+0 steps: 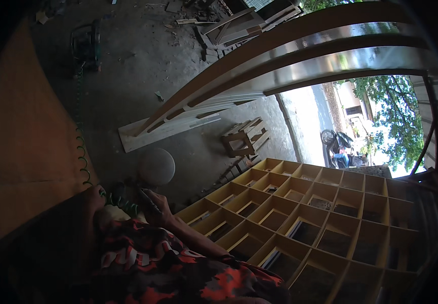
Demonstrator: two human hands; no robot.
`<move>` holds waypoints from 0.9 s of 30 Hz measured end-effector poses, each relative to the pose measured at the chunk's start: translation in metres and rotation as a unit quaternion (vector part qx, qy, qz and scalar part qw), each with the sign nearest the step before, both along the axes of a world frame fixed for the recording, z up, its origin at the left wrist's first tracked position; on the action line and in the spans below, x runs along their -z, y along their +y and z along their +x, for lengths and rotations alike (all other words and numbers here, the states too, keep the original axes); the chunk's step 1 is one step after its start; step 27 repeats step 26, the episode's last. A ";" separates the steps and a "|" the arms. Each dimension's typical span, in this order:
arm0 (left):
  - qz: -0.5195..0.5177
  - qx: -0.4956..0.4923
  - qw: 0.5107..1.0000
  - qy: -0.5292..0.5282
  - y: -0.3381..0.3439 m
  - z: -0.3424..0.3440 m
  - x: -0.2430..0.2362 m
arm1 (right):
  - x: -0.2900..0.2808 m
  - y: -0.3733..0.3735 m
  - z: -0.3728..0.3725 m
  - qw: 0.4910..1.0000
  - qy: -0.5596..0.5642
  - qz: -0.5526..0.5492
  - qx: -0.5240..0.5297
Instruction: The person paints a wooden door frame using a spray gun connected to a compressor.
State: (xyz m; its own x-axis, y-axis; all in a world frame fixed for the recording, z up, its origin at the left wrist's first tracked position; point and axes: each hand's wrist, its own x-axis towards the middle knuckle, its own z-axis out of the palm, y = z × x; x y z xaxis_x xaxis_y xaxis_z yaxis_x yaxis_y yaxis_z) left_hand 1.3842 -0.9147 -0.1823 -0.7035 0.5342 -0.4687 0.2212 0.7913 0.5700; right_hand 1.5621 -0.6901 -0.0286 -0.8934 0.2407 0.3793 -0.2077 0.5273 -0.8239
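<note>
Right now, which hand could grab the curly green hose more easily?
Probably the left hand: it lies right beside the coiled green hose, while the right hand already seems to pinch a small dark object.

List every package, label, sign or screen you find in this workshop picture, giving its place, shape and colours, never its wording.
Phone: slim dark slab in the right hand, low centre-left; its screen cannot be made out.
Lettering on the shorts: pale shapes on red-and-black cloth, bottom centre.
No packages, signs or labels show.

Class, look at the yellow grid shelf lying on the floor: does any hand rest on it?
No. The one visible hand holds a small dark object beside the green coiled hose, apart from the yellow grid shelf.
</note>
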 end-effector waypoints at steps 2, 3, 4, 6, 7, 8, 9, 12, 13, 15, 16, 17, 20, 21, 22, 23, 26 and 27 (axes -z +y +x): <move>-0.033 0.029 0.999 -0.005 0.006 -0.003 -0.001 | -0.004 -0.002 -0.003 0.994 0.071 0.081 -0.014; -0.034 0.033 0.999 0.004 0.005 -0.004 0.003 | -0.010 -0.005 -0.003 0.994 0.079 0.080 -0.009; -0.033 0.050 0.998 0.001 0.005 -0.002 0.005 | -0.017 -0.008 0.000 0.995 0.076 0.070 -0.008; -0.029 0.064 0.997 0.015 0.005 -0.003 0.018 | -0.028 -0.009 0.000 0.994 0.090 0.064 -0.009; -0.021 0.071 0.997 0.026 0.005 0.000 0.027 | -0.031 -0.011 0.006 0.997 0.065 0.048 -0.008; -0.013 0.094 0.995 0.038 0.015 -0.005 0.033 | -0.029 -0.010 0.013 0.999 0.040 0.032 0.009; -0.018 0.110 0.993 0.030 0.022 -0.007 0.041 | -0.026 -0.012 0.023 0.999 0.018 -0.009 0.041; -0.032 0.092 0.995 0.002 0.018 -0.015 0.041 | -0.022 -0.016 0.031 0.997 0.038 0.040 0.056; -0.035 0.097 0.995 0.006 0.018 -0.019 0.039 | -0.028 -0.019 0.034 0.996 0.058 0.045 0.055; -0.040 0.103 0.994 0.013 0.021 -0.025 0.032 | -0.038 -0.027 0.043 0.994 -0.002 -0.044 0.099; -0.041 0.101 0.994 0.017 0.023 -0.027 0.027 | -0.040 -0.028 0.045 0.994 0.010 -0.041 0.096; -0.027 0.108 0.993 0.045 0.034 -0.023 0.015 | -0.048 -0.029 0.054 0.992 0.001 -0.043 0.121; 0.028 0.029 0.984 0.174 0.027 -0.022 0.011 | -0.032 -0.035 0.055 0.988 -0.024 -0.081 0.130; 0.125 0.044 0.957 0.259 0.033 -0.013 -0.012 | -0.027 -0.033 0.060 0.985 -0.044 -0.094 0.139; 0.127 0.041 0.958 0.255 0.036 -0.018 -0.025 | -0.022 -0.030 0.063 0.981 -0.063 -0.107 0.147; 0.189 0.064 0.961 0.194 0.036 -0.019 -0.036 | -0.020 -0.028 0.064 0.983 -0.070 -0.101 0.138; 0.259 0.068 0.962 0.049 0.035 0.006 -0.058 | -0.018 -0.030 0.071 0.982 -0.061 -0.084 0.157; 0.259 0.068 0.962 0.049 0.035 0.006 -0.058 | -0.018 -0.030 0.071 0.982 -0.061 -0.084 0.157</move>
